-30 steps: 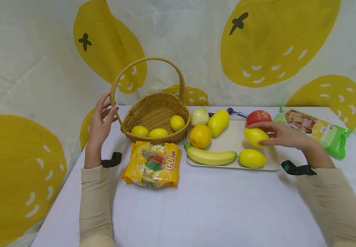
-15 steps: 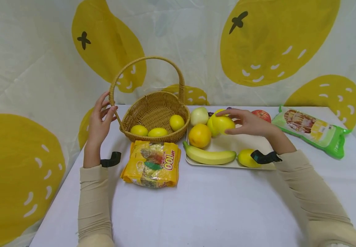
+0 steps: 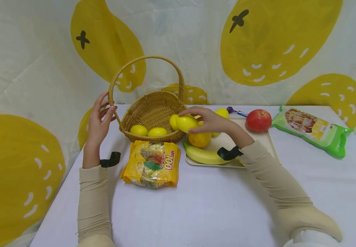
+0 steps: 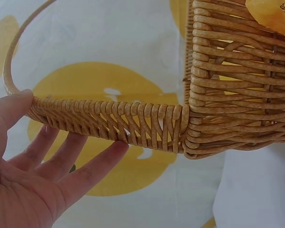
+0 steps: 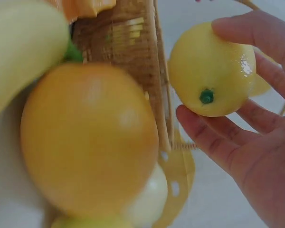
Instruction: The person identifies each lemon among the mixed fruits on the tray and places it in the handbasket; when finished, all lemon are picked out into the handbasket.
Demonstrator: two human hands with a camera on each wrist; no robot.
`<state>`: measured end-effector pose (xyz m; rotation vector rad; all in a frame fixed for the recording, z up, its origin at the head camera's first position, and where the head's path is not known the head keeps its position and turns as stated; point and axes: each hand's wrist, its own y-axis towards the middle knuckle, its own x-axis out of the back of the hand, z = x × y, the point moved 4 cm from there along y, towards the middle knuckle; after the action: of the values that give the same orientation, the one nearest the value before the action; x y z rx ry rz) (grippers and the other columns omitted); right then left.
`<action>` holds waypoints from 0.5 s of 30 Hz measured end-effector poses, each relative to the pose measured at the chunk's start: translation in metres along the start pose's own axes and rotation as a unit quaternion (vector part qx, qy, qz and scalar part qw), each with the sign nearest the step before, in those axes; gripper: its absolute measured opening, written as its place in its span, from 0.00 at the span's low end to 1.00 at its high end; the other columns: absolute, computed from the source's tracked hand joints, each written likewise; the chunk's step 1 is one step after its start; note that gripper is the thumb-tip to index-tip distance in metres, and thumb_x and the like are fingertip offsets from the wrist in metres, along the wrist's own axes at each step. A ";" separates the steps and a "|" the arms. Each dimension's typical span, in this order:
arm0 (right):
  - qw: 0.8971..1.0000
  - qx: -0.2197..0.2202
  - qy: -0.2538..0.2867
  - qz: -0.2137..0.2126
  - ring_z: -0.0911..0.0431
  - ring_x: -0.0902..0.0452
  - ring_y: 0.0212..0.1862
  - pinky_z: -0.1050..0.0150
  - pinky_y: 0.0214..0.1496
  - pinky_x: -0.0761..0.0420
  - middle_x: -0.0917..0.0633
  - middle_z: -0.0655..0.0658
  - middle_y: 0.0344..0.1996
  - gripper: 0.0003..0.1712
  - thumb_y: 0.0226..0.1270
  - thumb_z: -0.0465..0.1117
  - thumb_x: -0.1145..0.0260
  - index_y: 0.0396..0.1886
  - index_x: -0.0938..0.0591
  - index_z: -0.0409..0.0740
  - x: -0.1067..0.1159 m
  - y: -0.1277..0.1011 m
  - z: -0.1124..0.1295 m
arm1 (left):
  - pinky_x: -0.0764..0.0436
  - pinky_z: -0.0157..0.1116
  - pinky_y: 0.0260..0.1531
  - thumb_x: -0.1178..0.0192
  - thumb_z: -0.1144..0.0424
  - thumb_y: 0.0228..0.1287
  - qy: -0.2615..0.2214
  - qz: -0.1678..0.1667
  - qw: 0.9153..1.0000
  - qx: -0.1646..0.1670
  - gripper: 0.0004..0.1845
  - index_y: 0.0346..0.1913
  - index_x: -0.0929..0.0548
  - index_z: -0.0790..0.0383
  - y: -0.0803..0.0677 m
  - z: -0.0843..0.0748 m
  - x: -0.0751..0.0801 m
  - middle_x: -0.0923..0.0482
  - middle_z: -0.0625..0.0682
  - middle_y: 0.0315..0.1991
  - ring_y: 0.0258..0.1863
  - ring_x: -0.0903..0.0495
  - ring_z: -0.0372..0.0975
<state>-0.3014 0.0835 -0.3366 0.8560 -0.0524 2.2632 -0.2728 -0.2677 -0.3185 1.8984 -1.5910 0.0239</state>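
My right hand (image 3: 210, 120) pinches a yellow lemon (image 3: 186, 124) between thumb and fingers, over the right rim of the wicker basket (image 3: 153, 113). The right wrist view shows the lemon (image 5: 211, 71) with its green stem end. Inside the basket lie several more lemons, one partly hidden behind the held one. On the basket's left side, my left hand (image 3: 100, 116) holds the tall handle (image 3: 110, 87). In the left wrist view, the thumb lies on one side of the handle (image 4: 109, 118) and the fingertips (image 4: 121, 146) touch the other.
A beige tray (image 3: 268, 147) right of the basket holds a banana (image 3: 201, 154), an orange (image 3: 199, 140), a red apple (image 3: 259, 120) and other fruit partly hidden by my right arm. A yellow packet (image 3: 151, 164) lies before the basket. A green bag (image 3: 312, 130) lies far right.
My right hand has carried the lemon leftward from above the tray's right side to the basket's rim. The left hand keeps its place on the handle.
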 end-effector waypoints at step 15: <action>0.999 -0.027 0.024 -0.011 0.48 0.25 0.51 0.55 0.54 0.21 0.25 0.41 0.62 0.32 0.61 0.36 0.28 0.65 0.26 0.41 -0.027 0.054 -0.022 | 0.18 0.23 0.41 0.46 0.60 0.74 -0.003 0.000 1.000 0.001 0.31 0.75 0.41 0.43 0.001 0.001 0.001 0.28 0.58 0.60 0.51 0.21 0.35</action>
<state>-0.3337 0.0322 -0.3592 0.7703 -0.0806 2.2513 -0.2738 -0.2688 -0.3187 1.9015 -1.5945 0.0202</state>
